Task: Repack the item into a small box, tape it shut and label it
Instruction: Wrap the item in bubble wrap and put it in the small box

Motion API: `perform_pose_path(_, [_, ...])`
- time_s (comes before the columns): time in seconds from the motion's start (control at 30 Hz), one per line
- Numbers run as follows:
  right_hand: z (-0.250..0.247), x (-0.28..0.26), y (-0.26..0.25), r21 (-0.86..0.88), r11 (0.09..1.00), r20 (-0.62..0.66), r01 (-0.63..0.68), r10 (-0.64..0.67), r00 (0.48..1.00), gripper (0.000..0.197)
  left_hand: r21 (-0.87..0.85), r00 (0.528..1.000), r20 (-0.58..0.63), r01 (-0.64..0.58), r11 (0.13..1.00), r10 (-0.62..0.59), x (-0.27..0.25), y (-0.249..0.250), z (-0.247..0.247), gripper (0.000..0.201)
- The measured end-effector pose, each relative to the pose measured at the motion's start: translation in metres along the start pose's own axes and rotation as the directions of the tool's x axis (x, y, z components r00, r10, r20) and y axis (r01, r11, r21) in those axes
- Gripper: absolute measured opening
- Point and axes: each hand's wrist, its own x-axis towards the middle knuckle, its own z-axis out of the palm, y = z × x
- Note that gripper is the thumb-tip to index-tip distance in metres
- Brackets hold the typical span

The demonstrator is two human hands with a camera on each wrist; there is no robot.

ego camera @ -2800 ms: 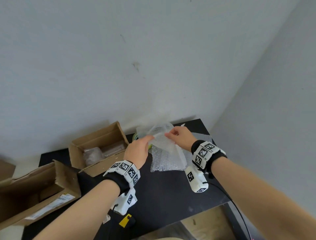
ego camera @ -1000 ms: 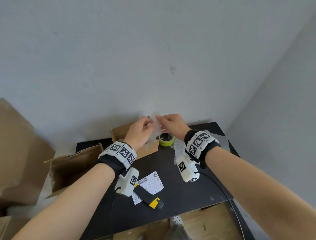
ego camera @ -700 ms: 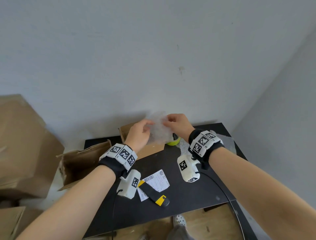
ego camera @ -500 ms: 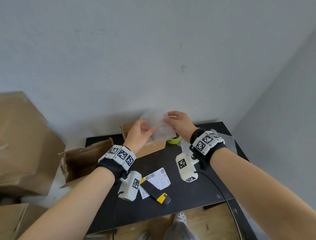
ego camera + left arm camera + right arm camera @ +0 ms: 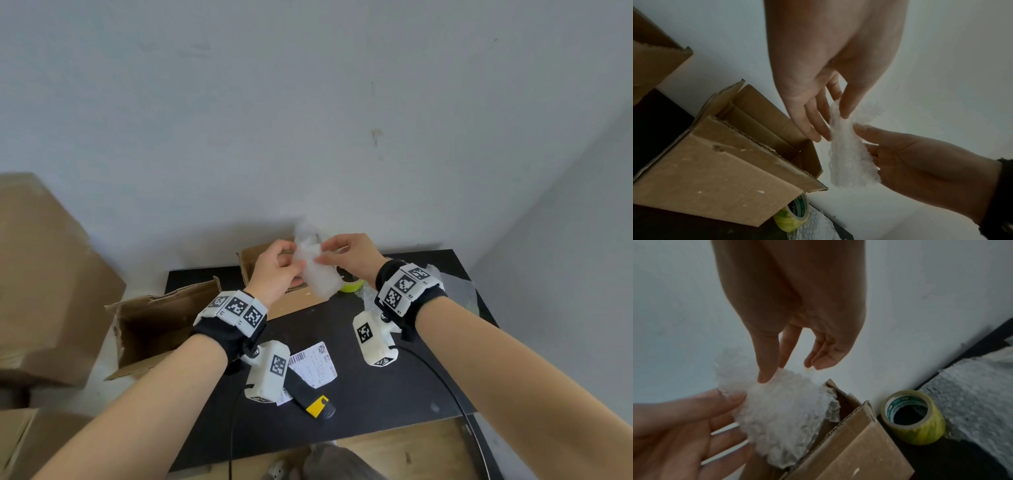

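Grey plaster wall is filling the whole background, and a black table [image 5: 394, 387] is standing against it, with its right edge close to the side wall. At the far left, off the table, big brown cartons [image 5: 44, 274] are piling up and taking the room beside the table's left edge. Next, an open carton [image 5: 161, 325] is lying on its side over the table's left edge, mouth toward the person. Behind the hands, the small box [image 5: 719, 165] is sitting open at the back edge, touching or almost touching the wall, flaps standing up.

The left hand [image 5: 274, 274] is pinching the bubble-wrapped item [image 5: 317, 270] with thumb and fingertips, the other fingers lying loose. The item is hanging in the air above the box's right corner, between both hands. The right hand [image 5: 352, 255] is pinching the wrap's upper part in the same way, narrow grip, last fingers free.

Near the front, a paper label [image 5: 313, 365] is lying flat, and a black and yellow knife [image 5: 310, 397] is lying just beside it, partly over its corner. The front middle of the table is staying bare for moving.

To the right of the box, a yellow-green tape roll [image 5: 913, 417] is standing just beside its wall. Further right, a sheet of bubble wrap [image 5: 974, 394] is covering the table's back right corner up to the edge.
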Motion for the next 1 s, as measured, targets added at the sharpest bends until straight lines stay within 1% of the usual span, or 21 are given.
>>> perform_pose_path(0.07, [-0.002, 0.009, 0.002, -0.084, 0.996, -0.041, 0.008, -0.011, 0.999, 0.036, 0.006, 1.0, -0.001, -0.012, 1.0, 0.012, 0.006, -0.001, 0.0, 0.017])
perform_pose_path(0.1, [-0.004, 0.013, 0.003, -0.069, 0.998, -0.038, -0.001, -0.001, 0.999, 0.05, 0.014, 1.0, 0.001, -0.019, 1.0, 0.019, 0.009, -0.002, 0.0, 0.017])
perform_pose_path(0.17, [-0.005, 0.018, 0.003, 0.043, 0.999, 0.014, 0.013, -0.014, 1.0, 0.076, 0.039, 0.999, 0.003, -0.032, 0.999, 0.032, 0.015, -0.003, -0.001, 0.017])
perform_pose_path(0.2, [-0.005, 0.021, 0.004, 0.057, 0.997, 0.042, 0.045, -0.047, 0.998, 0.084, 0.05, 0.999, 0.001, -0.038, 0.998, 0.038, 0.018, -0.004, -0.002, 0.017])
perform_pose_path(0.23, [-0.006, 0.024, 0.004, 0.021, 0.996, 0.067, 0.083, -0.085, 0.994, 0.089, 0.062, 0.999, -0.001, -0.046, 0.997, 0.046, 0.021, -0.004, -0.002, 0.017])
perform_pose_path(0.27, [-0.005, 0.03, 0.006, -0.027, 0.992, 0.093, 0.119, -0.116, 0.989, 0.089, 0.077, 0.999, -0.006, -0.054, 0.996, 0.054, 0.024, -0.005, -0.002, 0.017])
perform_pose_path(0.3, [-0.004, 0.033, 0.005, -0.085, 0.986, 0.115, 0.143, -0.132, 0.984, 0.082, 0.091, 0.998, -0.014, -0.06, 0.994, 0.061, 0.027, -0.005, -0.003, 0.017])
perform_pose_path(0.33, [-0.002, 0.037, 0.005, -0.132, 0.977, 0.126, 0.165, -0.148, 0.981, 0.071, 0.1, 0.998, -0.023, -0.063, 0.993, 0.066, 0.03, -0.006, -0.003, 0.017])
perform_pose_path(0.37, [-0.001, 0.041, 0.005, -0.165, 0.971, 0.128, 0.174, -0.154, 0.98, 0.056, 0.106, 0.997, -0.036, -0.064, 0.992, 0.068, 0.033, -0.006, -0.003, 0.017])
perform_pose_path(0.43, [0.002, 0.047, 0.005, -0.192, 0.962, 0.109, 0.194, -0.176, 0.978, 0.016, 0.113, 0.994, -0.07, -0.072, 0.991, 0.08, 0.036, -0.009, -0.003, 0.017])
perform_pose_path(0.47, [0.002, 0.05, 0.006, -0.192, 0.96, 0.105, 0.202, -0.184, 0.977, 0.001, 0.132, 0.991, -0.096, -0.076, 0.988, 0.089, 0.037, -0.012, -0.003, 0.021])
perform_pose_path(0.53, [0.003, 0.056, 0.01, -0.21, 0.96, 0.08, 0.183, -0.169, 0.982, 0.01, 0.252, 0.983, -0.15, -0.065, 0.965, 0.105, 0.037, -0.022, -0.005, 0.031])
perform_pose_path(0.57, [0.003, 0.058, 0.011, -0.218, 0.962, 0.061, 0.167, -0.157, 0.986, 0.013, 0.356, 0.98, -0.161, -0.052, 0.933, 0.116, 0.036, -0.029, -0.006, 0.032])
perform_pose_path(0.6, [0.003, 0.062, 0.014, -0.227, 0.961, 0.042, 0.16, -0.154, 0.987, 0.015, 0.479, 0.98, -0.151, -0.039, 0.877, 0.127, 0.033, -0.036, -0.006, 0.031])
perform_pose_path(0.67, [0.002, 0.067, 0.015, -0.267, 0.953, 0.0, 0.141, -0.147, 0.989, 0.012, 0.702, 0.988, -0.081, -0.038, 0.711, 0.133, 0.029, -0.05, -0.006, 0.027])
perform_pose_path(0.7, [0.003, 0.068, 0.014, -0.289, 0.949, -0.012, 0.124, -0.133, 0.991, 0.01, 0.773, 0.991, -0.042, -0.049, 0.632, 0.128, 0.027, -0.057, -0.006, 0.027])
perform_pose_path(0.77, [0.005, 0.07, 0.016, -0.322, 0.942, -0.021, 0.099, -0.111, 0.994, 0.021, 0.848, 0.993, 0.001, -0.065, 0.525, 0.122, 0.024, -0.067, -0.006, 0.029])
perform_pose_path(0.83, [0.012, 0.07, 0.021, -0.381, 0.921, -0.019, 0.079, -0.093, 0.995, 0.03, 0.884, 0.994, 0.006, -0.055, 0.464, 0.107, 0.023, -0.072, -0.005, 0.033])
perform_pose_path(0.9, [0.018, 0.067, 0.025, -0.475, 0.874, 0.004, 0.103, -0.115, 0.993, 0.037, 0.921, 0.996, 0.03, -0.058, 0.385, 0.079, 0.023, -0.075, -0.003, 0.04])
perform_pose_path(0.97, [0.02, 0.063, 0.028, -0.551, 0.818, 0.067, 0.162, -0.151, 0.986, 0.054, 0.946, 0.996, 0.082, -0.086, 0.312, 0.026, 0.024, -0.075, 0.0, 0.048])
perform_pose_path(1.0, [0.02, 0.062, 0.029, -0.575, 0.796, 0.089, 0.188, -0.167, 0.982, 0.062, 0.95, 0.994, 0.112, -0.104, 0.293, -0.012, 0.026, -0.076, 0.001, 0.05])
